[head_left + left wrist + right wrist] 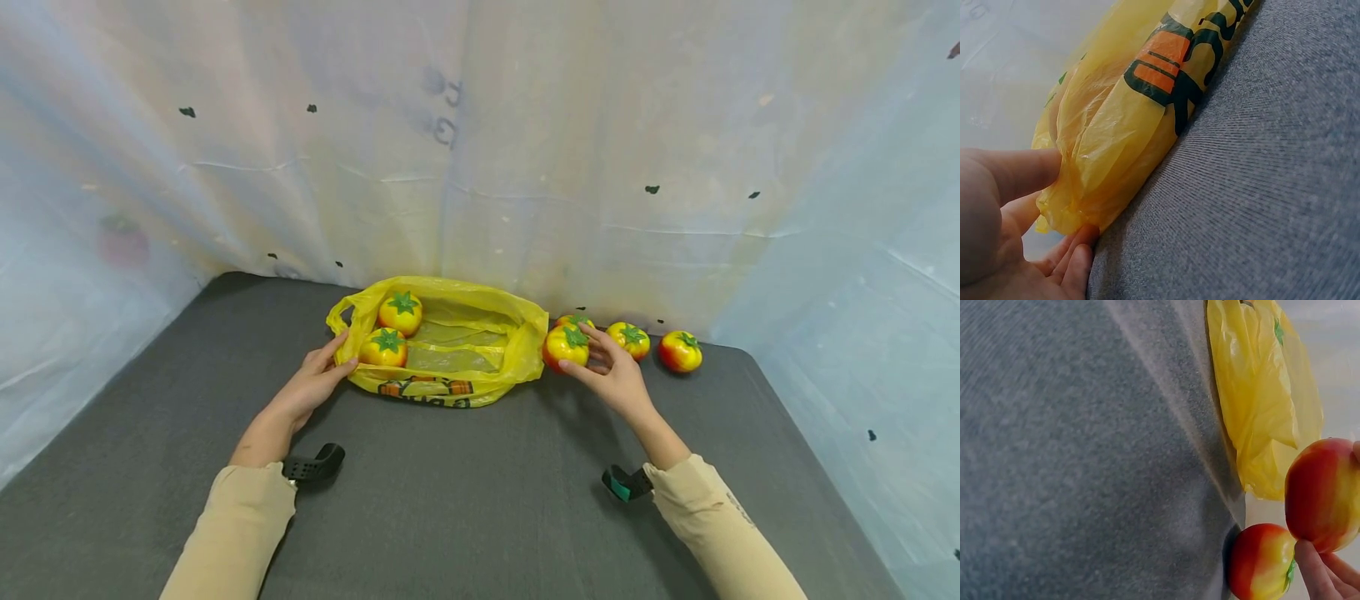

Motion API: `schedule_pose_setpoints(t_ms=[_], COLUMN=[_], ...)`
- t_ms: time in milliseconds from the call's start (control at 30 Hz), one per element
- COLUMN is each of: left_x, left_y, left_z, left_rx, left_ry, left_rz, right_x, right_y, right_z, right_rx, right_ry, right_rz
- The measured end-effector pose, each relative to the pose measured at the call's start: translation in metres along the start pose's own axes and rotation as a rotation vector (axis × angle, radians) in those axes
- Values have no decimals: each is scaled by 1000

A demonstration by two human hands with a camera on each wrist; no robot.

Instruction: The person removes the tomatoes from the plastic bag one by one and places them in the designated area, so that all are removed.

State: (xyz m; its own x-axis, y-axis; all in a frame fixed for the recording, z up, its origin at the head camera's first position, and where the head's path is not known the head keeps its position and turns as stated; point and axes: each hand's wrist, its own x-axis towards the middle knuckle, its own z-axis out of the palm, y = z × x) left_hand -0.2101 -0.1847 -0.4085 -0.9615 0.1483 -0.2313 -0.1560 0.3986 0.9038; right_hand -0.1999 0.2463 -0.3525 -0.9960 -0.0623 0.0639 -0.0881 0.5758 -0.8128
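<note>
A yellow plastic bag [480,387] lies on its base with its mouth spread open upward. Two red-and-yellow tomatoes with green star-shaped tops, one tomato [401,313] behind another tomato [383,347], sit in its left part. My left hand [311,385] pinches the bag's left edge; in the left wrist view the thumb [1029,175] presses on the gathered plastic, with fingers below. Just beyond the bag's right edge, my right hand [617,379] holds a tomato [564,347] between thumb and fingers, raised off the table in the right wrist view.
Behind the held tomato another tomato [576,321] is partly hidden. Farther right along the back stand a tomato [628,339] and one more tomato [680,352]. A pale plastic sheet [525,167] rises behind the dark grey table [465,500] and closes its sides.
</note>
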Motion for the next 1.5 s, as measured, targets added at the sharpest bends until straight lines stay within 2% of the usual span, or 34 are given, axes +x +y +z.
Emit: schedule_pose_setpoints(t_ms=[267, 733, 1500], left_x=[-3, -4, -2], left_y=[2, 4, 1], left_z=[1, 0, 0], left_rx=[-8, -14, -10], left_ry=[2, 3, 3], left_rz=[-1, -1, -3], right_x=[-2, -3, -6], right_y=[9, 22, 33], right_z=[0, 3, 4], right_rx=[-65, -110, -97], right_ry=[-6, -26, -50], right_rz=[4, 39, 34])
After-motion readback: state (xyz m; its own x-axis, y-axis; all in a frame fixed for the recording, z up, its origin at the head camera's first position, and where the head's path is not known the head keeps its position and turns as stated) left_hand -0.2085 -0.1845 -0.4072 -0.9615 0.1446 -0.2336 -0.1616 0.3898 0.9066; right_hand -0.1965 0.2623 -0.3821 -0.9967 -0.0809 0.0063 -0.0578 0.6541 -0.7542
